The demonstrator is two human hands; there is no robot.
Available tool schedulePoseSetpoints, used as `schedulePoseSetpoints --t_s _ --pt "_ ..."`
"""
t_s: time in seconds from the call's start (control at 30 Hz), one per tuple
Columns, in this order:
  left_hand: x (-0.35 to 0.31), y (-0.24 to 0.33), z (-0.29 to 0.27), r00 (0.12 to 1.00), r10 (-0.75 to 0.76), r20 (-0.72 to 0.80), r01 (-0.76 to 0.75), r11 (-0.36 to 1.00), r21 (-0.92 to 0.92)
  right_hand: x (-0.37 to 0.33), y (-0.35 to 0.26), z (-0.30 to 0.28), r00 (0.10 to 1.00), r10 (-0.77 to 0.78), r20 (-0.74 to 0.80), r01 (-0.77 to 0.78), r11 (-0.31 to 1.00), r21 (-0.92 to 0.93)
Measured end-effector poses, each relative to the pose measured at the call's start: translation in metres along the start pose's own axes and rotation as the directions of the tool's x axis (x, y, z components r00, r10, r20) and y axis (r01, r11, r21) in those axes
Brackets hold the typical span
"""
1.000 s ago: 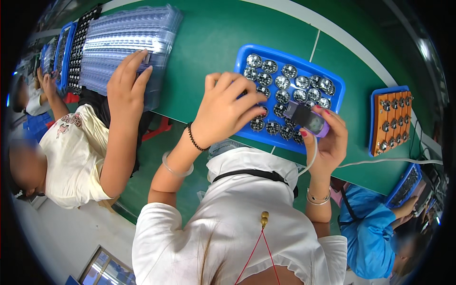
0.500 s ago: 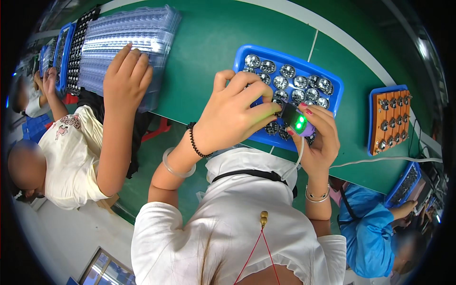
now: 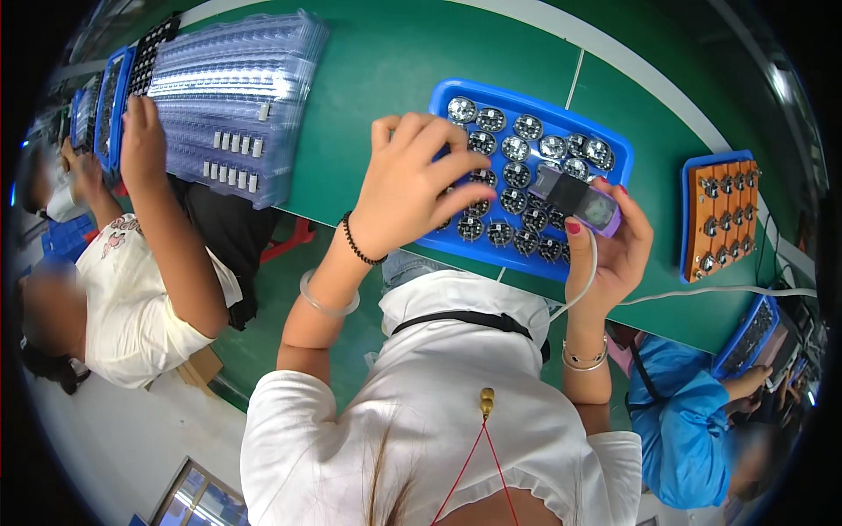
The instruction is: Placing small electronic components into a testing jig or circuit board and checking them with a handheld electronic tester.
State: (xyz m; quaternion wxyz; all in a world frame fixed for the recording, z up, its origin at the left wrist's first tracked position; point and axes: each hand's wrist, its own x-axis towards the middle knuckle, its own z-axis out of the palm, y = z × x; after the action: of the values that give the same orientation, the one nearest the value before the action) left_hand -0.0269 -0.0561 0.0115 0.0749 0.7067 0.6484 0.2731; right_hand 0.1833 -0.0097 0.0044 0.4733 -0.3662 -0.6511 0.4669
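Closest to the eye is the person's white top [image 3: 421, 377] with short sleeves. Past it, the right hand [image 3: 616, 263] has a snug grip, thumb and fingers closed around a boxy purple and black hand tool [image 3: 566, 193]. A thin white cord [image 3: 595, 256] hangs from the tool. The tool is above the parts; I cannot tell if it touches any.

The left hand [image 3: 409, 186] is over the near left side of a shallow blue plastic tray [image 3: 488, 254]. Its grip is loose, with bent fingers and the thumb apart from the first finger. I see nothing in it.

In the tray sit many small, round, shiny black-and-silver parts [image 3: 516, 149], mostly in rough rows. The ones I can see look alike, and no mark shows which are done and which are left. The work looks partway along, I think, because the tool is right over them.

The tray rests on a smooth green tabletop [image 3: 377, 79]. Well off to the right is an orange block [image 3: 721, 212] holding rows of silver parts. Well off to the left is a stack of clear, bumpy plastic sheets [image 3: 237, 53], with little white pieces [image 3: 231, 176] in it. A co-worker's hand [image 3: 143, 145] is beside that stack.
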Motion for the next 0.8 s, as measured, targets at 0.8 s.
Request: schedulePoseSetpoints --t_s 0.8 --pt "0.013 -0.004 0.001 0.993 0.096 -0.069 -0.088 0.99 0.105 0.006 0.0 0.005 0.993 0.044 -0.105 -0.037 0.997 0.061"
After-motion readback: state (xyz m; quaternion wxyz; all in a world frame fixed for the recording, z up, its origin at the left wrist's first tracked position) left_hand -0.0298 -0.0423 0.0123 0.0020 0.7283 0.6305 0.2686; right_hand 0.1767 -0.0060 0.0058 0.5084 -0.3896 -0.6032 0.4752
